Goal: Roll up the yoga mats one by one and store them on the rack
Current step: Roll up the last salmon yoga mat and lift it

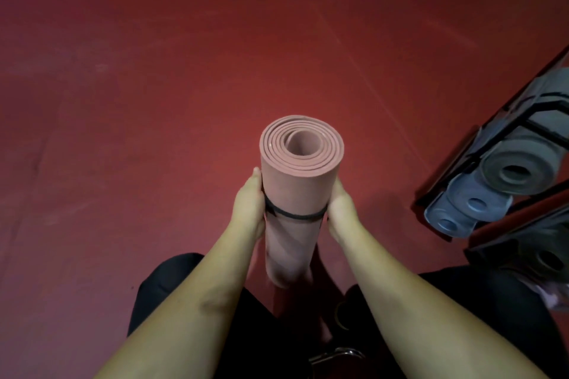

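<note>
Pink foam, the tightly rolled yoga mat (300,181) stands upright between the person's knees, its spiral end facing the camera. A thin black elastic strap (292,216) rings its middle. The left hand (250,205) and right hand (342,207) clasp it from opposite sides at the strap, fingers wrapped behind it. To the right, a black metal rack (505,120) holds grey rolled mats (520,168). Keeping the roll snug and the band centred should stop it unwinding when it is carried over.
</note>
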A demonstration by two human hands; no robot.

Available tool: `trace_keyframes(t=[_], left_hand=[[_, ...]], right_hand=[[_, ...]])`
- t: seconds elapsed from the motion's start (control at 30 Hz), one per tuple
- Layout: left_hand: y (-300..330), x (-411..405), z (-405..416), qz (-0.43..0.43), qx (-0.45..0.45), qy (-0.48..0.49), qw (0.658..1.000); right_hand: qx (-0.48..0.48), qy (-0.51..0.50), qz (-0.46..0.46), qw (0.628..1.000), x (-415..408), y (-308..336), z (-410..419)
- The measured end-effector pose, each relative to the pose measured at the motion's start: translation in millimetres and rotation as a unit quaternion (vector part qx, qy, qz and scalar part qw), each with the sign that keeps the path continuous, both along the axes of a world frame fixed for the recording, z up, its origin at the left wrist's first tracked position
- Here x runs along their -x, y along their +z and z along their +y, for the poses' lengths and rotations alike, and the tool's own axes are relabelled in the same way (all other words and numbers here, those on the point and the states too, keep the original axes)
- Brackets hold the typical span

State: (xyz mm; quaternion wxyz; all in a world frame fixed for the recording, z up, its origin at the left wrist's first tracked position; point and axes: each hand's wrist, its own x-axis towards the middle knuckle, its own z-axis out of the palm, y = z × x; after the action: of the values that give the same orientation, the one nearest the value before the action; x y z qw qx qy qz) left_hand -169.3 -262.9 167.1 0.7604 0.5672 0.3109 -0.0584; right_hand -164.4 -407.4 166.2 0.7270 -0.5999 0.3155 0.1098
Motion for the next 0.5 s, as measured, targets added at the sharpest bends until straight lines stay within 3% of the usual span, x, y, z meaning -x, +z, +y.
trace_keyframes(t=[0.13,0.2,0.5], left_hand=[[8.8,-20.0,9.3,-0.051,-0.037,0.021,0.998],[18.2,-21.5,1.2,-0.060,-0.014,0.026,0.998],[-20.1,-17.9,-2.8,0.043,-0.026,0.000,0.999]], right_hand=[[0.060,-0.006,-0.081,0.995,-16.3,-6.1,-12.9],[-0.019,-0.039,-0.107,0.993,-27.3,0.5,-13.2],[-0.002,0.041,0.019,0.999,-37.0,-48.0,-1.1]])
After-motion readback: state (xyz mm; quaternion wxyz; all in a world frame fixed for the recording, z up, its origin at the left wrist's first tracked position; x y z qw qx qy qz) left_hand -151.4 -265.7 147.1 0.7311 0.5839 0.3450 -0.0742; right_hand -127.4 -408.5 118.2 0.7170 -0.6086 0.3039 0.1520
